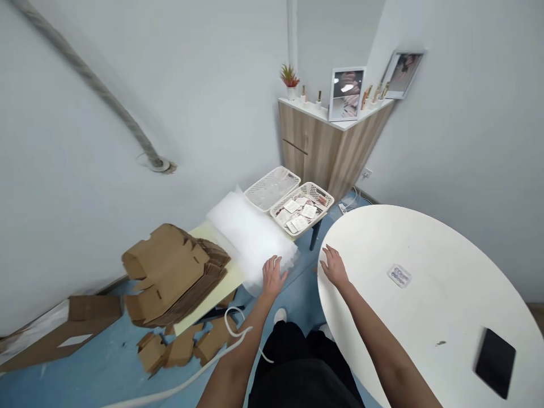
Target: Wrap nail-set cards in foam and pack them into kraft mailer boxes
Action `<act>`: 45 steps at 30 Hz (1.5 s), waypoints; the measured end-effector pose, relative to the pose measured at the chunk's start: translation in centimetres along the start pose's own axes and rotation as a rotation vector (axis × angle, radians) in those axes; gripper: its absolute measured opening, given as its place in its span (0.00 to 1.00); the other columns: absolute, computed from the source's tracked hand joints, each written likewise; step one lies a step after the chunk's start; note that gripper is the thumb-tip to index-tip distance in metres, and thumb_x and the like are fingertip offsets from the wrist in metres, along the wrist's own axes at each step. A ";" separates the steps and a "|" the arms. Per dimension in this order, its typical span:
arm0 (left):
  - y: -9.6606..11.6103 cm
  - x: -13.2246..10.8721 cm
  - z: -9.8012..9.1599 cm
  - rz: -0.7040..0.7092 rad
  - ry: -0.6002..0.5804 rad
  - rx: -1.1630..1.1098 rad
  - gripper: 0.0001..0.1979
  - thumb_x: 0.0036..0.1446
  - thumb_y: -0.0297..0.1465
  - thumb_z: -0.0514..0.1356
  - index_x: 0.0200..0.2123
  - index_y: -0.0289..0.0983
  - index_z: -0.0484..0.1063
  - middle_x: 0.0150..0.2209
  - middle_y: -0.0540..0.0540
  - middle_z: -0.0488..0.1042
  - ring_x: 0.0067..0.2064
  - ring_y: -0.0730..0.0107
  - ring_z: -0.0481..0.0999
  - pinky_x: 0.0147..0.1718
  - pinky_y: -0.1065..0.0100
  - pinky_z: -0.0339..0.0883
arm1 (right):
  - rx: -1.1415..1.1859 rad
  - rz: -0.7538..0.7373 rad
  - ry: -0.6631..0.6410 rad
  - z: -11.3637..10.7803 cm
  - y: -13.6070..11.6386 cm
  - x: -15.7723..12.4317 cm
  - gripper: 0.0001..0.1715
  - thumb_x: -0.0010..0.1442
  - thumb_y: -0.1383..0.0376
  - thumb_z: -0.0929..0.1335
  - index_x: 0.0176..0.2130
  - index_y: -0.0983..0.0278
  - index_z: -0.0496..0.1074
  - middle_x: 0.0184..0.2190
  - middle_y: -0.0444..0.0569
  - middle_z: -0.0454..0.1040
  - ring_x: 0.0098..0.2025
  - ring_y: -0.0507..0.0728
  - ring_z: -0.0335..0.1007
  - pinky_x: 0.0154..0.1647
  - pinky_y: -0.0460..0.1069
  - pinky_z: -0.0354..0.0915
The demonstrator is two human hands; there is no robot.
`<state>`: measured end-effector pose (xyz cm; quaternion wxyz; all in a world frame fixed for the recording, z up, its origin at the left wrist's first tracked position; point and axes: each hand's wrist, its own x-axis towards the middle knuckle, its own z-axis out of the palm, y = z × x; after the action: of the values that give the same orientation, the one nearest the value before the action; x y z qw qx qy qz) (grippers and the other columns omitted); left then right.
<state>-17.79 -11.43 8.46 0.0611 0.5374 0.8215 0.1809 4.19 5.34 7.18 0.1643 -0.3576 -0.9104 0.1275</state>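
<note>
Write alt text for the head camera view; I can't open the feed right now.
The person's left hand rests on a bundle of white packing foam, and the right hand touches the edge of a round white table. Beside the foam lie a stack of flattened cardboard box blanks and a cream plastic basket of small packets.

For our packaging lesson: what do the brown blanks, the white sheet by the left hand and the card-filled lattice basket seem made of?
The brown blanks look like matte corrugated cardboard, by their creased flaps. The translucent white sheet may be plastic foam. The basket looks like moulded cream plastic.
</note>
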 end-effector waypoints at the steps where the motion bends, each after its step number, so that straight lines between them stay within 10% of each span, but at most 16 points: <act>1: -1.9 -0.2 -0.5 -0.027 -0.009 0.055 0.31 0.60 0.40 0.56 0.64 0.39 0.55 0.64 0.35 0.58 0.66 0.45 0.54 0.62 0.42 0.49 | -0.001 -0.040 -0.030 0.7 -2.1 0.9 0.29 0.62 0.66 0.60 0.62 0.67 0.58 0.60 0.62 0.62 0.60 0.66 0.57 0.60 0.63 0.57; 5: -7.3 -0.7 -1.6 -0.016 -0.119 0.222 0.46 0.53 0.44 0.62 0.69 0.39 0.43 0.70 0.34 0.42 0.70 0.42 0.38 0.63 0.34 0.33 | -0.001 -0.163 -0.144 3.6 -9.2 3.4 0.30 0.58 0.68 0.63 0.60 0.68 0.61 0.60 0.61 0.62 0.61 0.66 0.57 0.61 0.61 0.57; 9: -10.0 -0.4 -2.5 0.134 -0.181 0.239 0.38 0.57 0.36 0.57 0.68 0.42 0.44 0.70 0.37 0.44 0.70 0.50 0.42 0.64 0.37 0.30 | 0.010 -0.185 -0.188 5.8 -13.5 4.6 0.31 0.58 0.68 0.64 0.60 0.66 0.60 0.61 0.61 0.62 0.61 0.66 0.57 0.60 0.62 0.57; 18: -13.0 -0.1 -2.4 0.265 -0.276 0.137 0.40 0.57 0.32 0.58 0.69 0.40 0.42 0.70 0.37 0.44 0.70 0.52 0.43 0.64 0.43 0.44 | -0.097 -0.105 -0.238 8.2 -16.4 4.0 0.39 0.56 0.64 0.68 0.64 0.64 0.56 0.66 0.60 0.56 0.67 0.69 0.49 0.64 0.66 0.50; 26: -14.7 1.2 -2.9 0.302 -0.266 -0.038 0.23 0.61 0.25 0.49 0.59 0.38 0.64 0.64 0.42 0.62 0.65 0.64 0.60 0.63 0.55 0.57 | -0.166 -0.227 -0.369 9.7 -18.7 5.6 0.59 0.47 0.57 0.76 0.69 0.59 0.47 0.70 0.58 0.45 0.69 0.72 0.41 0.66 0.70 0.39; 36: -16.1 2.1 -3.7 0.277 -0.323 -0.217 0.28 0.55 0.23 0.51 0.60 0.35 0.64 0.64 0.43 0.62 0.65 0.65 0.61 0.63 0.59 0.58 | -0.005 -0.142 -0.442 8.0 -20.2 7.5 0.29 0.62 0.67 0.60 0.62 0.60 0.63 0.66 0.56 0.58 0.62 0.63 0.60 0.61 0.62 0.57; 45: -15.5 3.4 -5.3 0.218 -0.081 -0.139 0.22 0.57 0.24 0.53 0.55 0.37 0.69 0.63 0.40 0.63 0.66 0.56 0.58 0.64 0.47 0.52 | 0.315 -0.039 -0.202 4.5 -19.7 8.4 0.20 0.58 0.72 0.62 0.45 0.61 0.77 0.49 0.53 0.76 0.52 0.60 0.68 0.54 0.57 0.65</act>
<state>-34.08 -15.13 8.05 0.1113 0.6249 0.7404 0.2211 -15.39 -3.36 11.72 0.1286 -0.2951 -0.8978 0.3006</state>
